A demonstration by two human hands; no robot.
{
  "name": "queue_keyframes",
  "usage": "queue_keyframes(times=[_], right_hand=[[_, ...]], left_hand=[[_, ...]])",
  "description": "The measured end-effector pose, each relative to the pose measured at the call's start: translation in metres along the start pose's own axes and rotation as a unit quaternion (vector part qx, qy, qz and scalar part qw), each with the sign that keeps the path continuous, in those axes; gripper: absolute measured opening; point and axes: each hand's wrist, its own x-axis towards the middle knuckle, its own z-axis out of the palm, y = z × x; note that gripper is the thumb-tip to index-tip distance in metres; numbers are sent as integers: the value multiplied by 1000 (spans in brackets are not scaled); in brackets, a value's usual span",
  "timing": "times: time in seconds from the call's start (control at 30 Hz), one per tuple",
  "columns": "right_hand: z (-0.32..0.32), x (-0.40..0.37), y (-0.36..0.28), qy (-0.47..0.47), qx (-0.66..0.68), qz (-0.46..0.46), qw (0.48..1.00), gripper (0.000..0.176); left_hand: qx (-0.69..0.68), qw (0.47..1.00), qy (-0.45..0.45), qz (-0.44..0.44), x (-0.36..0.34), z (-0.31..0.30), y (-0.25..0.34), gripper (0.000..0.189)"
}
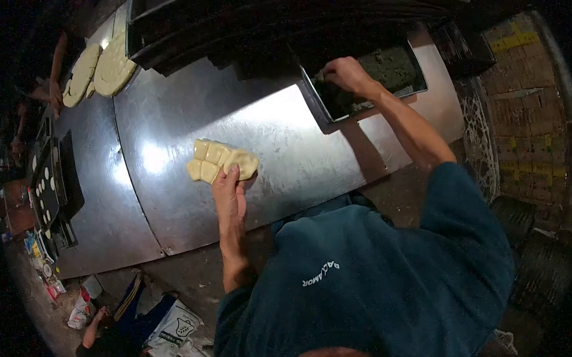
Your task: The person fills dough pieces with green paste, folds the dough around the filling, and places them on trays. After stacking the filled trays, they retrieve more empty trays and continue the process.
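Observation:
My left hand (226,192) holds a flattened piece of pale dough (242,161), thumb on top and fingers underneath. More small pale dough pieces (208,157) lie against it, side by side on the metal table. To the right, my right hand (348,75) reaches into a rectangular metal tray (327,109) of dark green, crumbly filling (392,68). Its fingers are curled together at the filling, and their tips are hidden in shadow.
A stack of dark trays (281,27) overhangs the table's far side. Large dough slabs (113,68) lie at the far left, near another person's hand (54,98). A baking tray with pale rounds (45,187) stands at the left edge. Another person (109,345) is low at bottom left.

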Motion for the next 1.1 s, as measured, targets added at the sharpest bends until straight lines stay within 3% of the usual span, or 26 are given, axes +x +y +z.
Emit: queue_keyframes(times=[0.13, 0.2, 0.23, 0.27, 0.33, 0.37, 0.4, 0.47, 0.5, 0.57, 0.67, 0.7, 0.73, 0.8, 0.83, 0.9, 0.93, 0.97, 1.0, 1.03, 1.07, 1.1], right_hand=[[-17, -20, -3, 6, 93, 50, 994, 23], [-20, -27, -3, 56, 151, 129, 978, 25], [-21, -31, 1, 59, 312, 148, 937, 25], [-27, -37, -6, 60, 313, 145, 937, 25], [-43, -47, -26, 63, 451, 80, 887, 25], [-38, -48, -26, 92, 405, 21, 910, 25], [-30, -50, -32, 139, 351, 19, 926, 23], [-27, -48, -32, 207, 178, -109, 956, 28], [-27, -54, -34, 208, 180, -107, 955, 28], [-27, -60, -42, 239, 207, -12, 949, 46], [-1, -59, -37, 317, 190, -77, 926, 56], [-6, -58, -18, 187, 260, 6, 947, 54], [-27, -54, -5, 152, 315, 42, 936, 51], [-35, -39, 24, 188, 227, 12, 955, 48], [-41, -31, 29, 35, 385, 99, 917, 44], [-40, -22, 32, -48, 502, 109, 856, 29], [-44, -23, 28, -75, 537, 131, 830, 23], [-46, -25, 24, -35, 568, 144, 810, 17], [-42, -29, 24, 16, 551, 132, 824, 15], [-39, -36, 17, 120, 409, 78, 901, 16], [-33, -46, 9, 220, 253, 22, 942, 16], [-26, -53, -3, 288, 191, -46, 937, 14]], left_hand=[[65, 997, -36, 5, 35, 38, 1, 30], [90, 991, -91, 26, 57, 74, -7, 32], [105, 989, -102, 23, 65, 95, -10, 32], [63, 991, -118, 15, 73, 117, -16, 31], [34, 989, -141, -2, 81, 158, -23, 31], [-5, 987, -160, -10, 86, 175, -30, 31], [-45, 982, -180, -19, 91, 191, -36, 31], [-46, 982, -185, -2, 98, 213, -47, 29], [-51, 982, -181, 15, 100, 220, -51, 28], [-45, 984, -173, 22, 107, 225, -57, 27], [-53, 982, -176, 32, 105, 236, -57, 25], [-21, 985, -168, 11, 103, 238, -53, 26], [9, 987, -161, -7, 103, 240, -50, 26], [5, 985, -174, -8, 106, 241, -54, 27], [51, 982, -183, 11, 111, 240, -62, 27], [87, 977, -183, 72, 113, 247, -72, 23], [59, 979, -187, 58, 110, 248, -70, 22], [70, 978, -188, 63, 110, 246, -70, 24], [82, 976, -191, 68, 111, 245, -71, 25], [76, 981, -174, 44, 112, 245, -71, 30], [101, 982, -151, 44, 111, 247, -71, 36], [100, 982, -147, 60, 109, 251, -72, 40]])
